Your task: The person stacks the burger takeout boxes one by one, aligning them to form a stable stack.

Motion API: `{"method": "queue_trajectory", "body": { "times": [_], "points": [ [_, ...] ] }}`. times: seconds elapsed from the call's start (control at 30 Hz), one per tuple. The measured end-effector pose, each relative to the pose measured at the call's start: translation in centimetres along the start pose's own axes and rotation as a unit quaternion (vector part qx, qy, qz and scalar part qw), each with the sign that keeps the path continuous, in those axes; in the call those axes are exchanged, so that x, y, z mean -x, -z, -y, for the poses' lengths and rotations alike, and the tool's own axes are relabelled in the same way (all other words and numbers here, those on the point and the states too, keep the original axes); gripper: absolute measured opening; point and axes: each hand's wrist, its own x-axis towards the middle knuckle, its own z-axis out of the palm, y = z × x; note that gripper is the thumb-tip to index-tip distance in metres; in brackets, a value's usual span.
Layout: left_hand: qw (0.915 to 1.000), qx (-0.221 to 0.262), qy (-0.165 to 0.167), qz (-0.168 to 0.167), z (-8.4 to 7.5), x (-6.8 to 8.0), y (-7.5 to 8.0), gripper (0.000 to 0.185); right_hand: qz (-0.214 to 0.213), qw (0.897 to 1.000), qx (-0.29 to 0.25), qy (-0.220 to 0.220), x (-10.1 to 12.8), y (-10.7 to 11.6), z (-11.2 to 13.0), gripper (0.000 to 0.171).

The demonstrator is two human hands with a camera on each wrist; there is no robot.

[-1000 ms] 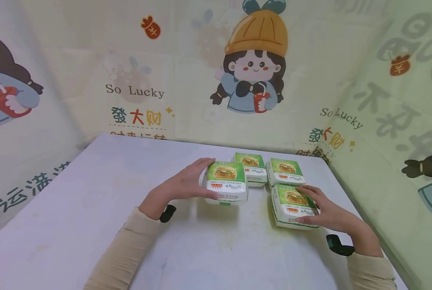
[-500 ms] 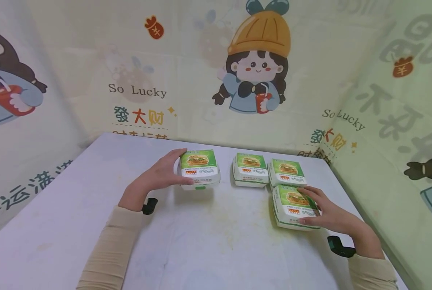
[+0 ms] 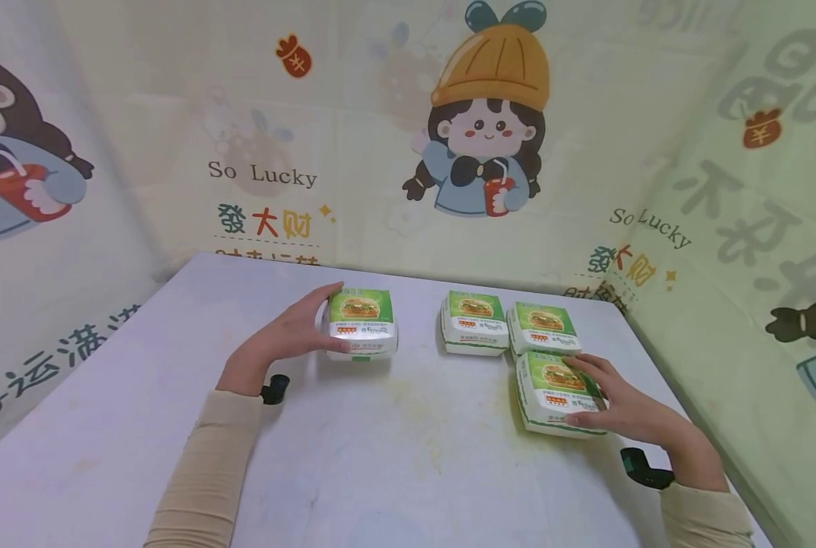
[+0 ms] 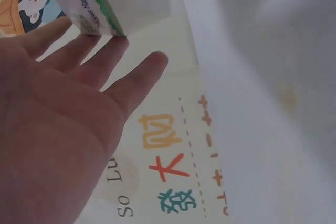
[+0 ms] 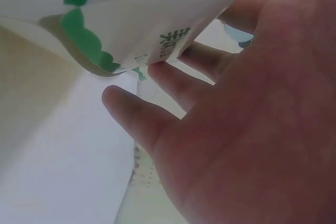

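green and white with burger prints on the boxes; beige on the sleeves; cartoon prints on the cream backdrop.

Glossy paper boxes; smooth tabletop

Plenty of room between the left box and the middle box, a lane a hand could take! Right of that it's tight: rear box just beside, front box up against it, right hand blocking its right side. Left hand bars the far-left approach; near table offers broad passage.
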Motion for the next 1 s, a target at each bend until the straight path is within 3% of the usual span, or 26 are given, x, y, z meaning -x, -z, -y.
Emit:
{"method": "queue_trajectory", "body": {
  "times": [0.2, 0.37, 1.0],
  "points": [
    [0.9988, 0.021, 0.010, 0.043, 0.9, 0.1, -0.3, 0.115, 0.001, 1.000, -0.003, -0.004, 0.1, 0.1, 0.1, 0.087],
    [0.9977, 0.029, 0.008, 0.060, 1.6, -0.1, -0.8, 0.118, -0.004, 1.000, -0.003, 0.003, 0.0, -0.1, -0.1, 0.087],
    [0.9955, 0.041, 0.012, 0.084, 1.4, -0.1, -1.1, 0.119, -0.016, 1.000, -0.006, 0.014, 0.0, -0.2, -0.3, 0.086]
  ]
}}
